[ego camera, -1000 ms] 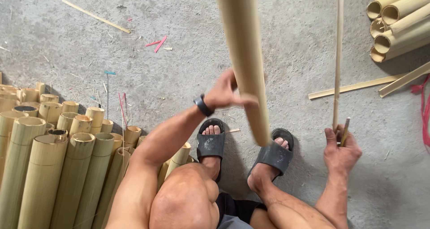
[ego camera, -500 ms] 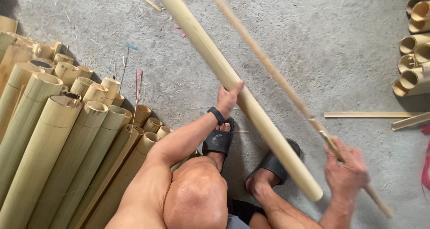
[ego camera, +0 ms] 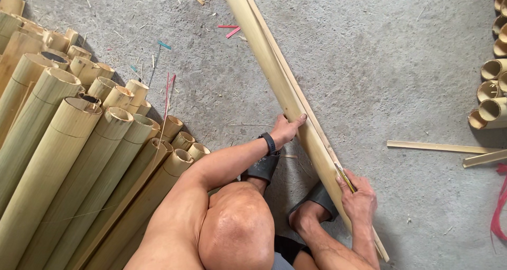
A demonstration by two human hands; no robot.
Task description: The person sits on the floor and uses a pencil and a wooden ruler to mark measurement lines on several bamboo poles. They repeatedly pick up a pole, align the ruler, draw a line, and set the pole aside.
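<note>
A long pale bamboo pole (ego camera: 274, 74) slants from the top centre down to the lower right, over my feet in dark sandals (ego camera: 262, 167). A thin bamboo strip (ego camera: 301, 98) lies pressed along the pole's right side. My left hand (ego camera: 288, 128), with a dark band on the wrist, grips the pole near its middle. My right hand (ego camera: 358, 195) presses the strip against the pole's lower part and also holds a small thin stick-like tool, with a yellow-green tip showing above the fingers.
A stack of thick bamboo poles (ego camera: 63, 143) lies on the left, cut ends facing me. More cut bamboo ends (ego camera: 491, 90) sit at the right edge. Flat bamboo slats (ego camera: 438, 147) and coloured scraps (ego camera: 229, 31) lie on the concrete floor.
The pole has swung down from nearly upright to a slant. The thin strip, held apart from the pole before, now lies against its side. Both hands moved lower.
</note>
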